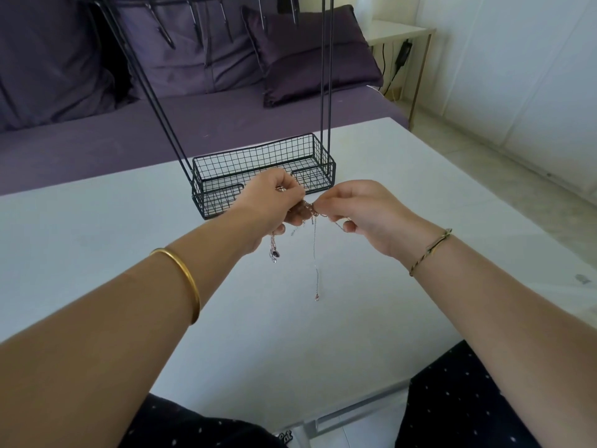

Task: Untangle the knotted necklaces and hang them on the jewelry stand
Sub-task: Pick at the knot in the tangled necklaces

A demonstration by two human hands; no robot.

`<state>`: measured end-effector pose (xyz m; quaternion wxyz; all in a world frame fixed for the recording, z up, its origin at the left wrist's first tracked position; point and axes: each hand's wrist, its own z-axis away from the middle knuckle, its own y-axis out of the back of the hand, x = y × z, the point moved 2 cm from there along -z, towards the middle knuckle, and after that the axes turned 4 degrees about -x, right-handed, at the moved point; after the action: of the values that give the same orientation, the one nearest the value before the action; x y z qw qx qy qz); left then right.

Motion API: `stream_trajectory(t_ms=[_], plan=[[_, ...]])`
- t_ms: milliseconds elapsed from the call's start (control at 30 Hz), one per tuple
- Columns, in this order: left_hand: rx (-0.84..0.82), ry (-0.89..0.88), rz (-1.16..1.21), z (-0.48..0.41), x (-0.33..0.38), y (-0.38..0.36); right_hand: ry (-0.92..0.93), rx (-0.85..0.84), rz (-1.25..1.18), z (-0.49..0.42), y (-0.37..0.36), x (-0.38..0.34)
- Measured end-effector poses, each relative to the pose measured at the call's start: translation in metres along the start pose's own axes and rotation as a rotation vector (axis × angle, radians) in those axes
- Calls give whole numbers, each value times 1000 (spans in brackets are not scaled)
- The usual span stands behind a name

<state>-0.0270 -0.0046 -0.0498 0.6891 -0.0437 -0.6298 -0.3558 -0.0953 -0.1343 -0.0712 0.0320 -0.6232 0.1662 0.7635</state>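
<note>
A big purple sofa [193, 118] sits behind the white table [113, 253]. The black wire jewelry stand [258, 160] stands at the far side of the table, just behind the hands. The left hand [274, 202] and right hand [365, 211] are held above the table, close together. Each pinches the knotted necklaces [307, 210] between them. Thin chains hang down from the knot. The white table top spreads wide under the hands, out to its near edge.

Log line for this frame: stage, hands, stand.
stage: untangling | left hand: pinches necklaces | right hand: pinches necklaces | chain ends: dangling | stand: no necklace visible
</note>
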Motion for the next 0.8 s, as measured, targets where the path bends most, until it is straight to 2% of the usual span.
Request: stream_trajectory(t_ms=[333,500,800], plan=[[4,-10,-61,-4,0,-1,-50,-21,-64,2,-1,-3],[-68,56,-3,-4,-5,2,-28,53,-1,2,8,-3],[-183,67,-178,-2,-10,4,-50,165,-12,-1,14,0]])
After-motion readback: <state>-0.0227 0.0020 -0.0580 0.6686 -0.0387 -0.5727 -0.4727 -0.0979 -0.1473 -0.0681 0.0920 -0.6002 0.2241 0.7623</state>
